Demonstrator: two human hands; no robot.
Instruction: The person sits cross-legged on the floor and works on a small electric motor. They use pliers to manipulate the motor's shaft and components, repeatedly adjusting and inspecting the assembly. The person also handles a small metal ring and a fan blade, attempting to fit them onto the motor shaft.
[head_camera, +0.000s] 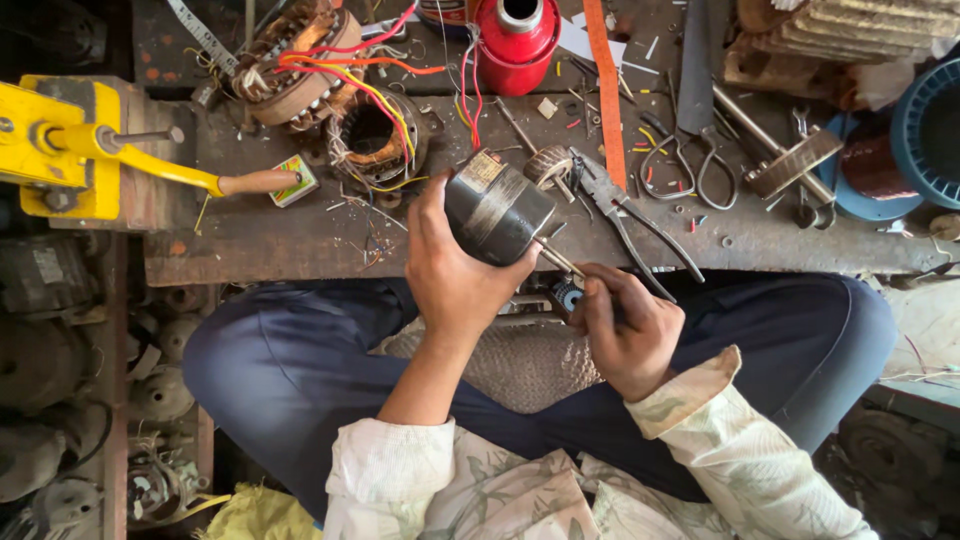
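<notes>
Both hands busy: left hand (452, 275) fingers clamped round black rotor (497, 212); right hand (625, 325) fingers closed on shaft (560, 262)

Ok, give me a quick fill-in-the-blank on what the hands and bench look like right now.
1. The left hand grips a dark ____ motor body with a shaft sticking out.
2. The right hand is closed beside the motor's ____.
3. On the bench, the pliers lie to the ____ of the motor body.
4. The can at the bench's far edge is ____.

Missing words: cylindrical; shaft; right; red
</notes>
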